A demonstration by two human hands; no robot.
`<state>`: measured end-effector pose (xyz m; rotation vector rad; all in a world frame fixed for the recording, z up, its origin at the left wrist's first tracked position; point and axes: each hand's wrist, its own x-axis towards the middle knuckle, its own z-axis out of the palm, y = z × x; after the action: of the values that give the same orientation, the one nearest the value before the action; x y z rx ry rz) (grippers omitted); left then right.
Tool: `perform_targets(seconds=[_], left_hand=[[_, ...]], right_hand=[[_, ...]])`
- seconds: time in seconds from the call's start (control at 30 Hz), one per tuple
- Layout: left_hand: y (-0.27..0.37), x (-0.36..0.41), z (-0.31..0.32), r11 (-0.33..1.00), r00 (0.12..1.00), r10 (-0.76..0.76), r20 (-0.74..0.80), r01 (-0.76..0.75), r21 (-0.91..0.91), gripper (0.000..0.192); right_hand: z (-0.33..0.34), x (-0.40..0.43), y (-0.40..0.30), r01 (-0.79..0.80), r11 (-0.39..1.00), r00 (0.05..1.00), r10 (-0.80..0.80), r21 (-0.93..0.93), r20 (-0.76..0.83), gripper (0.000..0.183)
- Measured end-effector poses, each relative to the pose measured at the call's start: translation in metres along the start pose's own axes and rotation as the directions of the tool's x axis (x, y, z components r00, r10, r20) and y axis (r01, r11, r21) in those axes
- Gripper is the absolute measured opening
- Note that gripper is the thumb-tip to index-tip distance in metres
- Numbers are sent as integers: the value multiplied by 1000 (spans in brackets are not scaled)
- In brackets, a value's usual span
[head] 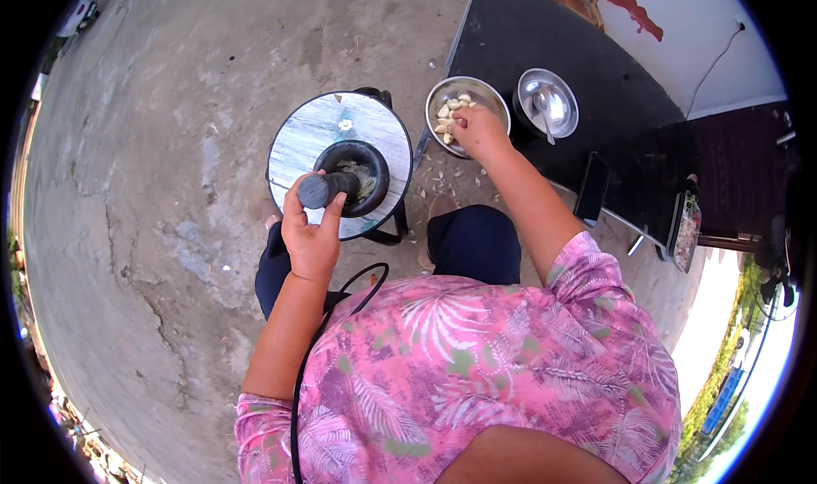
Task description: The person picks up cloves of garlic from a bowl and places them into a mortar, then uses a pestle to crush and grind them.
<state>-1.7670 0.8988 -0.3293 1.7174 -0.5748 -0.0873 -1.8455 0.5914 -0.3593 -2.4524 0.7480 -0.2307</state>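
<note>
My left hand (313,235) grips a dark stone pestle (319,189), its thumb and fingers around the upper end. The pestle leans to the left, its lower end inside a black stone mortar (381,181). Pale crushed bits (365,181) cling to the mortar's inside. Under the mortar is a round stool (297,130) with a whitish wood-pattern top. My right hand (479,132) reaches into a steel bowl (496,98) of peeled garlic cloves (444,111), fingertips among them. Whether a clove is pinched there cannot be made out.
Right of the garlic, a second steel bowl (562,91) holds a spoon (544,115) on a black ledge (504,24). A dark flat object (592,187) stands by the ledge's near edge. Papery skins (440,181) litter the concrete floor (191,133). A black cable (306,356) hangs along my shirt.
</note>
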Motion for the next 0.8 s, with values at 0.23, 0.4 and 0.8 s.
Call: perform_targets(seconds=[0.23, 0.4, 0.8], left_hand=[[14, 1, -3, 994, 999, 7, -40, -11, -106, 45], [14, 0, -9, 990, 994, 28, -107, -42, -134, 45], [10, 5, -13, 991, 981, 97, -169, -111, -72, 42]], right_hand=[[-4, 1, -11, -74, 991, 997, 76, -107, 20, 21], [-27, -10, -80, 4, 947, 999, 8, 321, -37, 22], [-6, -42, -170, 407, 805, 882, -470, 431, 44, 33]])
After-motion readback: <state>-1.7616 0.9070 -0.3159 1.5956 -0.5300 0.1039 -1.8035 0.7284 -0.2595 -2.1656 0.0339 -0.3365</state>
